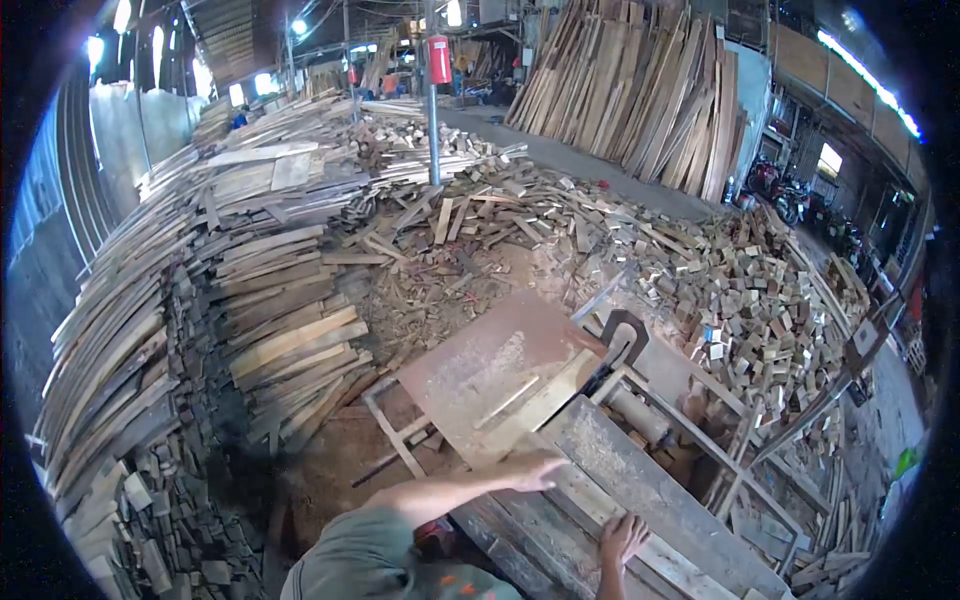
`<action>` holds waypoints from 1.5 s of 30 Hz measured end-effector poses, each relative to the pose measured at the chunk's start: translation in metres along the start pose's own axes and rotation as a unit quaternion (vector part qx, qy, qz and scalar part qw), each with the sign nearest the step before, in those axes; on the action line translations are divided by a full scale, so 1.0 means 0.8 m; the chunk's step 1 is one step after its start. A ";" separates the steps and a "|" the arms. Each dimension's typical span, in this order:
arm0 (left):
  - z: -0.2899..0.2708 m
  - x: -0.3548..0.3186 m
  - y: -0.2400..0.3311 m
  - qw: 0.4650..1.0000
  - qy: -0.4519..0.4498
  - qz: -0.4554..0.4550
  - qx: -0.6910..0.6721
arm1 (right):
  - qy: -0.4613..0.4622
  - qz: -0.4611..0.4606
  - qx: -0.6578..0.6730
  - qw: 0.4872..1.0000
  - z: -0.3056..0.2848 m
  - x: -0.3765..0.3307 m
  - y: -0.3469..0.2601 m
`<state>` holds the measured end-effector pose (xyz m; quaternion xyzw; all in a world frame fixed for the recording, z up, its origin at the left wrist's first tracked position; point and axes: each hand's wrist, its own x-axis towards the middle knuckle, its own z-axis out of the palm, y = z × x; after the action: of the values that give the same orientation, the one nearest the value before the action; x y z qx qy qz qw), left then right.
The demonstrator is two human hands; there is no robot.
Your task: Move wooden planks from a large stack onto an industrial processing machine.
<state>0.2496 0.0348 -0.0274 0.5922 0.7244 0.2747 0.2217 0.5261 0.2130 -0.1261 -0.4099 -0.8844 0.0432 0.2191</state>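
We see our left hand (533,468) flat, fingers spread on a long wooden board (540,405), our right hand (622,540) open on the grey saw table (650,490), heaps of wood scraps (740,300) far right.

Rusty brown metal table (480,370) — pale tan planks (290,340) — red cylinder (439,59) on grey pole (432,130).

Plank stacks (200,330) left of saw table (500,370); offcut heap (760,300) right

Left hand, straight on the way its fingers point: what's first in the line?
Likely the pale wooden board on the rusty metal table; the left hand points toward its near end. Depth is unclear.
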 end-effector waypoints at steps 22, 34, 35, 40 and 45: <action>0.106 0.067 0.074 0.930 -0.221 0.233 0.182 | 0.201 0.541 0.717 0.390 -0.088 -0.153 0.062; 0.036 -0.003 0.185 0.933 -0.330 0.130 0.051 | 0.256 0.523 0.586 0.563 -0.138 -0.214 0.002; 0.035 -0.003 0.186 0.933 -0.340 0.118 0.017 | 0.229 0.497 0.621 0.561 -0.138 -0.228 -0.009; 0.050 0.012 0.203 0.916 -0.340 0.097 -0.191 | 0.001 0.367 0.570 0.735 -0.171 -0.263 -0.086; 0.080 0.057 0.298 0.891 -0.381 0.078 -0.237 | -0.134 0.259 0.622 0.727 -0.186 -0.258 -0.120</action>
<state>0.4575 0.1237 0.0825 0.6359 0.4495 0.2081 0.5918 0.6384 -0.0188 -0.0405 -0.3845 -0.5393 0.6931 0.2847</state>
